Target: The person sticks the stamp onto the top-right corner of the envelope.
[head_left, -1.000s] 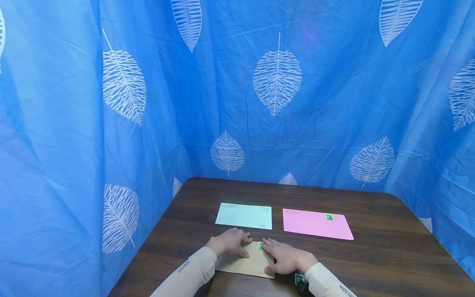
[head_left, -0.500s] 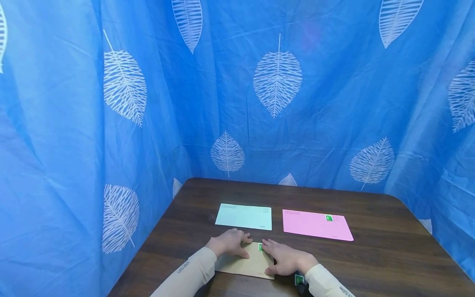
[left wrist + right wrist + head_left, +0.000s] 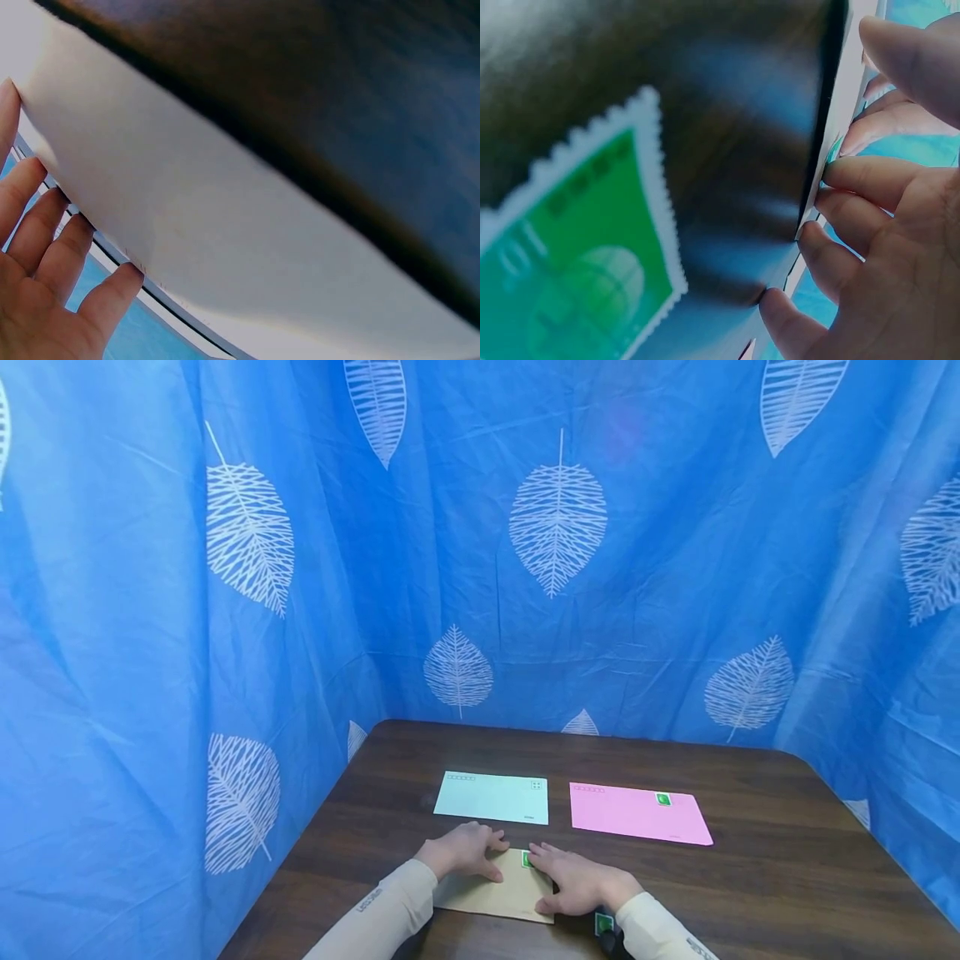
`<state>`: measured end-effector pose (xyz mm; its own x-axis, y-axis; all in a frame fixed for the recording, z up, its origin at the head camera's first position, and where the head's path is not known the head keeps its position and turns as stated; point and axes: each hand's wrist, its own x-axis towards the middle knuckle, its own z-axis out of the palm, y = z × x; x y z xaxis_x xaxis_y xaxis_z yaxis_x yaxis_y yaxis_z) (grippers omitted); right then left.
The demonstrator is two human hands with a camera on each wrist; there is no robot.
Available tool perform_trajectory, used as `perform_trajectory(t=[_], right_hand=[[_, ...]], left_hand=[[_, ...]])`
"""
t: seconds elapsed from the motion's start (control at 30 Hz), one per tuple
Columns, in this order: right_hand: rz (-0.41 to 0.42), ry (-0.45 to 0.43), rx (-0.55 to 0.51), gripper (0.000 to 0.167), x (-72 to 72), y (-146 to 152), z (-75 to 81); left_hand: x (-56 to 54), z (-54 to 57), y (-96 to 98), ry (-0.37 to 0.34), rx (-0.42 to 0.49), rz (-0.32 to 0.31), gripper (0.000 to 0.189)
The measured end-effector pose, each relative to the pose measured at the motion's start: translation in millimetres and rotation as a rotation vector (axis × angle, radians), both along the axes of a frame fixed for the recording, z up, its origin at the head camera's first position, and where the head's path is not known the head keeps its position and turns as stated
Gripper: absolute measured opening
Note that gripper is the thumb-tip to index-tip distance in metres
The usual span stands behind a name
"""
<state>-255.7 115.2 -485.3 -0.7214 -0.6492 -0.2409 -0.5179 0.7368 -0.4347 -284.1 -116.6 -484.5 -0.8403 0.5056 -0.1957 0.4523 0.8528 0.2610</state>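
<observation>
A beige envelope (image 3: 513, 893) lies flat near the front of the table, a green stamp (image 3: 526, 859) at its upper right corner. On its left part rests my left hand (image 3: 463, 850), fingers spread and loosely bent; fingertips touch the pale paper (image 3: 187, 202) in the left wrist view. My right hand (image 3: 576, 885) lies over its right edge, with the forefinger against the stamp and the thumb near the lower right corner. A loose green stamp (image 3: 603, 923) lies on the table beside my right wrist; it looms large in the right wrist view (image 3: 592, 262).
Farther back lie a mint-green envelope (image 3: 491, 797) with a printed stamp box and, to its right, a pink envelope (image 3: 637, 814) bearing a green stamp (image 3: 663, 799). The dark wooden table (image 3: 765, 877) is backed by a blue leaf-patterned curtain (image 3: 645, 568).
</observation>
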Motion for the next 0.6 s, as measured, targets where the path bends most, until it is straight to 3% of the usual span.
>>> perform_trajectory(t=[0.6], right_hand=[[-0.008,0.004,0.003,0.072,-0.8,0.1,0.3]], left_hand=[[-0.8,-1.5,1.5,0.002,-0.001,0.004,0.059]])
